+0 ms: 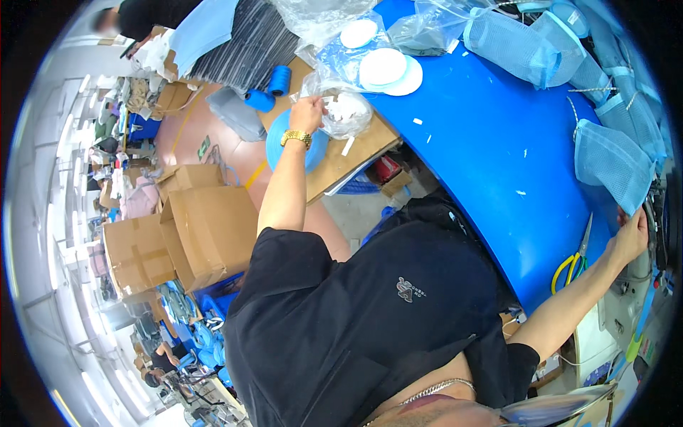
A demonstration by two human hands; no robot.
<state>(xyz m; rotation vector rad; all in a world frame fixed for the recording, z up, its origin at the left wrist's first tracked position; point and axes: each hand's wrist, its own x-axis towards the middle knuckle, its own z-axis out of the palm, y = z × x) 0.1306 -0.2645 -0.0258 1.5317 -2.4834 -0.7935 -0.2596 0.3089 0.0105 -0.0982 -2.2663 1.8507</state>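
My left hand (pixel 308 114) has its fingers curled at a clear plastic bag (pixel 348 114) of crumpled white pieces, above a flat blue roll (pixel 276 146) on a plywood board (pixel 380 139); what it grips is too small to make out. My right hand (pixel 629 235) is closed on the lower end of a light blue mesh pouch (pixel 610 160) at the right edge of the blue tabletop (pixel 484 156). Scissors (pixel 573 265) with yellow handles lie near my right forearm. More mesh pouches (pixel 509 50) lie linked along the top right.
White discs (pixel 384 71), plastic bags, two blue thread cones (pixel 279 81) and dark fabric (pixel 242 43) lie toward the top. Cardboard boxes (pixel 203 242) stand at the left. One person (pixel 135 18) is at the top left, another (pixel 165 359) at the lower left.
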